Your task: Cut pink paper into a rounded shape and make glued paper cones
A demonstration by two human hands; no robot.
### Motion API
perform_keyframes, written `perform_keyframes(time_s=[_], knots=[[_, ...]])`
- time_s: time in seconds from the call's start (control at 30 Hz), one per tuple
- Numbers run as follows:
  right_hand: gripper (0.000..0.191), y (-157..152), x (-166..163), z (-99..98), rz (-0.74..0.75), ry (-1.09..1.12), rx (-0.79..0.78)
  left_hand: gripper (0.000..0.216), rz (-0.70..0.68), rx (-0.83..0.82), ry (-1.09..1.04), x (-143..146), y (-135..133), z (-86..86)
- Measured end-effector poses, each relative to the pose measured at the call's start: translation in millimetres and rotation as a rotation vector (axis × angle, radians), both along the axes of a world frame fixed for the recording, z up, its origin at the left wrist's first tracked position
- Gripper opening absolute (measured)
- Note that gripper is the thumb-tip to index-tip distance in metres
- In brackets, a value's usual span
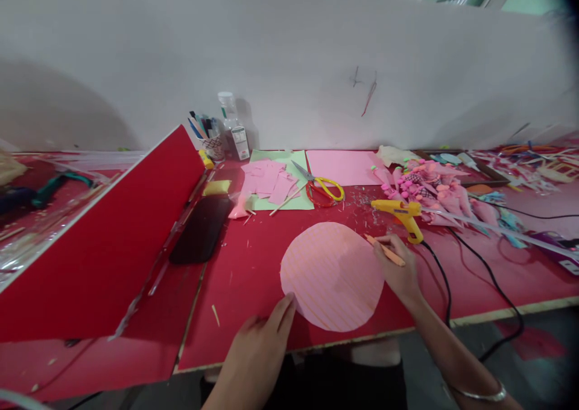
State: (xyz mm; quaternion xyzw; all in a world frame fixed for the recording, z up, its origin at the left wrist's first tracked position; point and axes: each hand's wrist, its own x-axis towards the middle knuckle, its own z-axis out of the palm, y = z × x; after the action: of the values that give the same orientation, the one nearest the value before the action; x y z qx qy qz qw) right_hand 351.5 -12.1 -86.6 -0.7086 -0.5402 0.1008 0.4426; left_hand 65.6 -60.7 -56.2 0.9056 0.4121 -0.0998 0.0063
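Note:
A round pink paper disc (332, 277) with slanting orange stripes lies flat on the red table in front of me. My left hand (266, 337) touches its lower left edge, fingers stretched out and the fingertips resting on the rim. In my right hand (400, 271) is an orange crayon (386, 251), gripped between thumb and fingers. Its tip points left, near the disc's upper right edge. Which part of the crayon touches the paper, if any, I cannot tell.
A yellow glue gun (400, 211) with its cord lies right of the disc. Behind are scissors (332, 190), pink paper pieces (271, 181) and several decorated pink cones (429, 184). Left are a black phone (200, 229) and a raised red board (122, 241). A pen cup (211, 146) stands behind.

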Motion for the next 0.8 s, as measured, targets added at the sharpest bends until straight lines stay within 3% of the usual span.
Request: perform_keyframes(time_s=[0.1,0.17,0.33,0.47,0.8], knots=[[0.013,-8,-9,3.5,-0.004,0.100,0.017,0.073,0.006,0.025,-0.024,0,-3,-3.9],[0.012,-16,-23,8.2,0.067,0.153,0.000,0.074,0.010,0.023,-0.032,-1,-3,-5.3],[0.008,-33,-74,20.6,0.455,0.256,-0.163,0.069,0.006,-0.023,-0.025,-1,-2,-0.4],[0.010,-36,-106,24.0,0.650,0.297,-0.220,0.071,0.018,-0.033,-0.035,-2,-2,2.7],[0.008,-34,-118,22.3,0.676,0.293,-0.271,0.066,0.004,-0.047,-0.031,-6,-4,-1.9]])
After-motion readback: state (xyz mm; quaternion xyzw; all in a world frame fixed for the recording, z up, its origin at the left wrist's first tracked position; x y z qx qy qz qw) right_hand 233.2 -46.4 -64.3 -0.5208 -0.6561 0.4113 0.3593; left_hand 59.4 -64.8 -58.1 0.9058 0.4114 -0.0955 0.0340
